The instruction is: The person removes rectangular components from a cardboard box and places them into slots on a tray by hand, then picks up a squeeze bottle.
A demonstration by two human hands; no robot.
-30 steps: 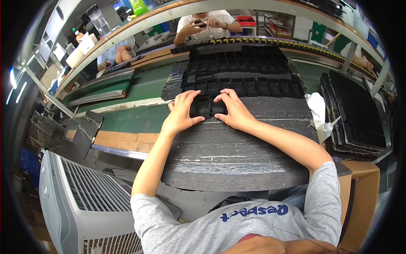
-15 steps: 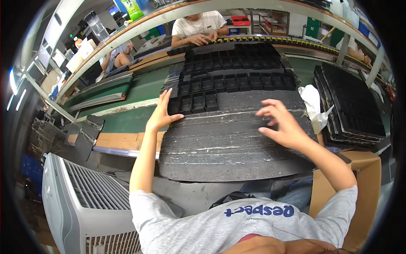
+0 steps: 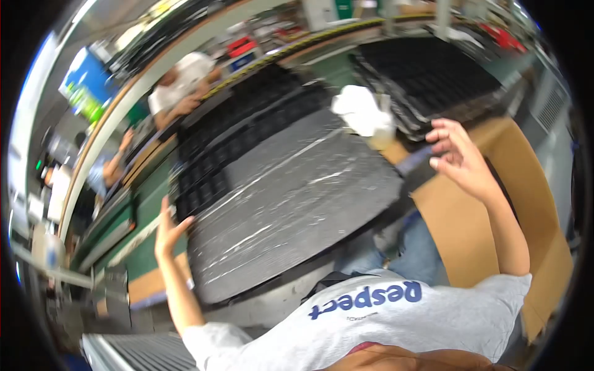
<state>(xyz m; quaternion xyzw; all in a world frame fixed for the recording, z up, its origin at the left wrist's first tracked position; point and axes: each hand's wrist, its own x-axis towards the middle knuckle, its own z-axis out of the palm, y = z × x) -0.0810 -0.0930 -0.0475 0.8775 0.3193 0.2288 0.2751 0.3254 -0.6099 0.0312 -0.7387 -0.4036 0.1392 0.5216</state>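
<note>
My left hand (image 3: 168, 232) rests at the left edge of the black board (image 3: 272, 216), thumb and fingers apart, beside the near row of black trays (image 3: 207, 187). Nothing shows in it. More rows of dark trays (image 3: 247, 108) lie farther back on the board. My right hand (image 3: 455, 154) is raised over the space between the board and the open cardboard box (image 3: 458, 229), its fingers loosely curled but apart, holding nothing. Beyond it lies a stack of black tray sheets (image 3: 427, 77). The picture is blurred by motion.
A white cloth or bag (image 3: 359, 110) sits at the board's right corner, with a pale bottle (image 3: 383, 133) beside it. A person in a white top (image 3: 182, 83) is across the bench; another person's arm (image 3: 114, 167) shows at left. Metal shelf rails cross above.
The view has swung right and tilted. My right hand left the small trays and moved right, toward the box. My left hand has come off the trays and stays by the left edge.
</note>
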